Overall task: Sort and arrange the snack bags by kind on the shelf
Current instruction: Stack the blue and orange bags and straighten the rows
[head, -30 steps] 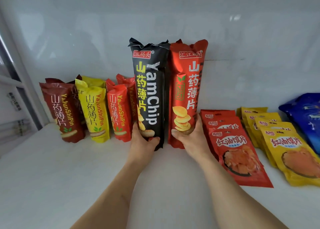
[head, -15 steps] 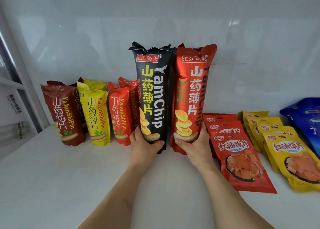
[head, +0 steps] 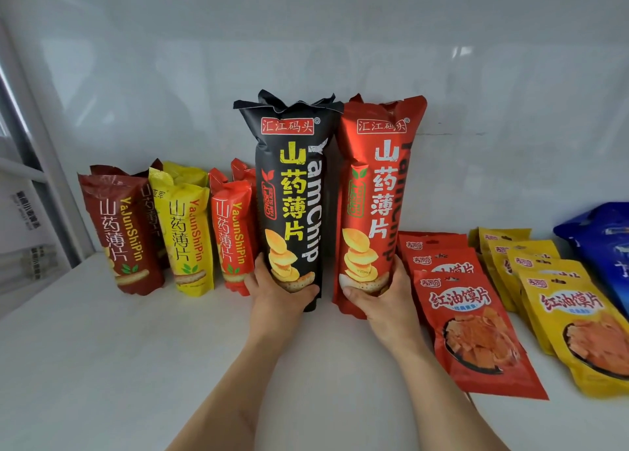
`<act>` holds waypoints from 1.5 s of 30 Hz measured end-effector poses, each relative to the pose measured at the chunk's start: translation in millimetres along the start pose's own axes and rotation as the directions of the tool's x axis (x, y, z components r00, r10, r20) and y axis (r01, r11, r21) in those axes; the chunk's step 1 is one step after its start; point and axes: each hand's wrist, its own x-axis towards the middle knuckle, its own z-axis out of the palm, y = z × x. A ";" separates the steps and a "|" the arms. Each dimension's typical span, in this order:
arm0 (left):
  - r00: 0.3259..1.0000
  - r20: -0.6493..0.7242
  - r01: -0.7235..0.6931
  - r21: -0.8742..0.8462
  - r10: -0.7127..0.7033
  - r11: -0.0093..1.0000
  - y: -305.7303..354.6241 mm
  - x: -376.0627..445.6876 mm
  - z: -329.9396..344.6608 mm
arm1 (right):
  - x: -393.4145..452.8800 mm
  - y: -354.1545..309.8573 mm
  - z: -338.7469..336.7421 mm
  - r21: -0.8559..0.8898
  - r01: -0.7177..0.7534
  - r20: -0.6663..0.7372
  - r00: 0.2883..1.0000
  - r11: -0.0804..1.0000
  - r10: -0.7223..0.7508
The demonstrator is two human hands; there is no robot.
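Small bags: dark red (head: 119, 232), yellow (head: 187, 236) and red (head: 231, 236) stand at the shelf's (head: 102, 365) left.
Left hand (head: 275, 297): grasping the tall black bag (head: 292, 191), upright at centre.
Right hand (head: 381, 300): grasping the tall red bag (head: 377, 191), touching the black one.
Right side: flat red pouches (head: 476, 331), yellow pouches (head: 578, 331), blue bag (head: 602, 243).

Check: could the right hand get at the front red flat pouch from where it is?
Probably yes: the right hand sits right beside the red pouch, nothing between, but it grips the tall red bag and must release first.
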 end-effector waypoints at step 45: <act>0.996 -0.092 0.024 0.220 -0.004 0.975 -2.3 -21.5 -64.1 | -55.6 -111.5 36.1 -0.420 0.524 -0.011 0.813 0.741 -0.582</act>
